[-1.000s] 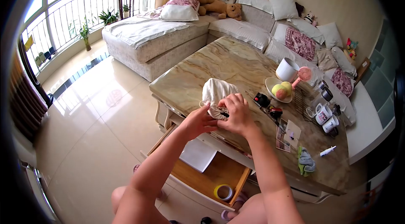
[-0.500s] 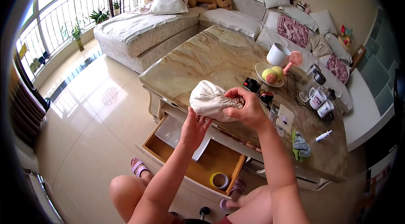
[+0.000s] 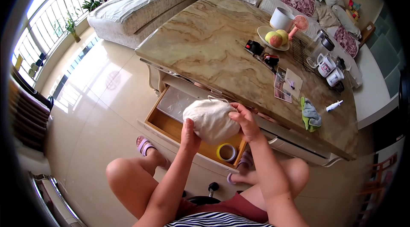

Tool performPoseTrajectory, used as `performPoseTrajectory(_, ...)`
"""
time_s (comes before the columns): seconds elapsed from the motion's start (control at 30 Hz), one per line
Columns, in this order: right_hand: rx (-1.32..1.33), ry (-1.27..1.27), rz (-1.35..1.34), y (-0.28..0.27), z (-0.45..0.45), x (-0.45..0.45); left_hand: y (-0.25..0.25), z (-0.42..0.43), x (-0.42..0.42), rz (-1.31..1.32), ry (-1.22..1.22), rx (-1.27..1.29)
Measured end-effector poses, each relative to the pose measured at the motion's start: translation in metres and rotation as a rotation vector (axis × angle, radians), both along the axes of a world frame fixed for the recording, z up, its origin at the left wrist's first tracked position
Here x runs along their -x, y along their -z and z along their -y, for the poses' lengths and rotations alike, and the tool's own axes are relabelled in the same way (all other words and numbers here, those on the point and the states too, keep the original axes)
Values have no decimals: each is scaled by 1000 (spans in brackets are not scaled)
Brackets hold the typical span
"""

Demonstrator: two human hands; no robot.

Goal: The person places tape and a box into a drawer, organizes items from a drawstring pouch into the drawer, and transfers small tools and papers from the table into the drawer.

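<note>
A cream cloth pouch with a drawstring along its top edge is held between both hands, above an open drawer. My left hand grips its left side, thumb on the front. On the right side my right hand pinches the cloth near the upper corner. What the pouch contains is hidden. Inside the drawer are a clear plastic packet at the left and a roll of yellow tape at the right, just below the pouch.
The marble-topped table bears a bowl of fruit, a white pot, a pink fan, mugs, a black-and-red device, cards, a cloth and a white bottle. A sofa stands behind.
Both hands have brought the pouch from the table edge down over the drawer and turned it, its gathered opening now at the top. The view has tilted downward.
</note>
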State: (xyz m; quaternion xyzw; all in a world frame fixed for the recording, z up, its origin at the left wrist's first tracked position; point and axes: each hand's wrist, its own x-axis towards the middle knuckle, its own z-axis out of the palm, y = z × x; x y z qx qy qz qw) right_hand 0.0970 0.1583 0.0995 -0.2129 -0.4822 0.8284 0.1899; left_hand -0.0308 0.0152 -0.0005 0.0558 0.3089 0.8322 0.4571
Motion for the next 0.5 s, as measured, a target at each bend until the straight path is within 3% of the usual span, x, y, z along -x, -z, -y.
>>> performPoseTrajectory(0.17,122,204,188,94,-3,-17,41,5,-30,57,52,192)
performPoseTrajectory(0.23,205,259,253,93,1,-19,40,1,-36,60,71,255)
performPoseTrajectory(0.3,270,318,292,101,1,-21,39,-1,-41,-158,152,490)
performPoseTrajectory(0.4,297,344,450,133,-4,-24,49,-9,-42,-138,186,598)
performPoseTrajectory(0.5,298,387,430,182,-16,-26,69,-23,-38,-166,149,691)
